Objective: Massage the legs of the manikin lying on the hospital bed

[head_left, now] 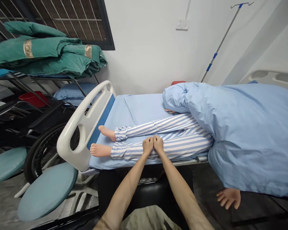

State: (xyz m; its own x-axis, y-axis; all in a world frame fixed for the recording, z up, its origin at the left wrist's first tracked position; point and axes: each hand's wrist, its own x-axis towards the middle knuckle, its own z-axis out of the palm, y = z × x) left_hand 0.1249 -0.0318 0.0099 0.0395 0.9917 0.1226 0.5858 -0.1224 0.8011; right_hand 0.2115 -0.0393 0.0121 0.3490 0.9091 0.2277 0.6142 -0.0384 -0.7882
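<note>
A manikin lies on a hospital bed [124, 111], its legs in blue-and-white striped trousers [172, 134] and its bare feet [100, 149] toward the white footboard [86, 124]. A light blue duvet [242, 127] covers its upper body. My left hand [147, 145] and my right hand [158, 144] rest side by side on the near leg, around the knee, both with fingers curled closed and pressed onto the striped cloth. The manikin's hand [228, 197] hangs off the near bed edge at the right.
Folded green blankets [50, 52] lie on a rack at the back left. A wheelchair wheel [42, 150] and two round teal stool seats [46, 190] stand left of the footboard. An IV pole [220, 44] leans by the white wall.
</note>
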